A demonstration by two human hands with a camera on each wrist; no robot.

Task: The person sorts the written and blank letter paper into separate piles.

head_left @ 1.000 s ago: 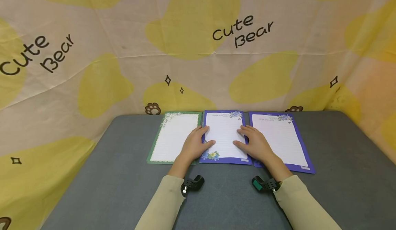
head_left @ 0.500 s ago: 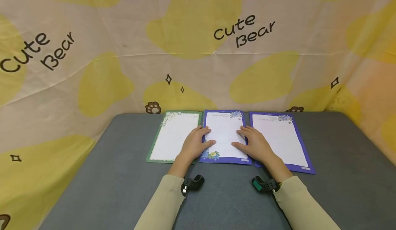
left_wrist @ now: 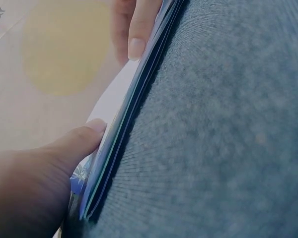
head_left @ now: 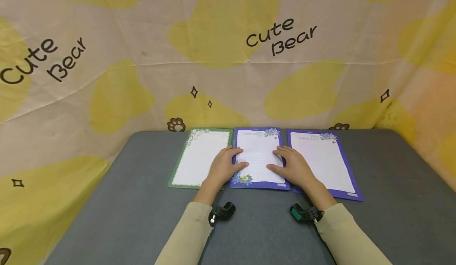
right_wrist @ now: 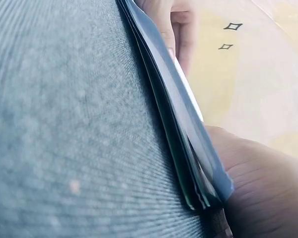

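Observation:
A stack of lined writing paper [head_left: 257, 150] with a blue-violet border and printed flowers lies on the table between my hands. My left hand [head_left: 223, 165] rests on its left side, and my right hand [head_left: 293, 165] rests on its right side. Both thumbs lie over the page and point inward, with the other fingers spread farther up the sides. From the left wrist, several thin layers show along the near edge of the stack [left_wrist: 121, 134], beside my left thumb. The right wrist view shows the layers slightly fanned at the corner of the paper stack [right_wrist: 188, 148].
Left of the stack lies a green-bordered sheet [head_left: 197, 158], partly under my left hand. A second blue-bordered lined sheet [head_left: 324, 158] lies at the right, slightly angled. The grey table [head_left: 256, 233] ends at a patterned cloth [head_left: 221, 79] behind. Each wrist wears a black strap.
Over the last second my right thumb has shifted very slightly inward over the page. Otherwise hands and papers stay in place, and the view barely shifts.

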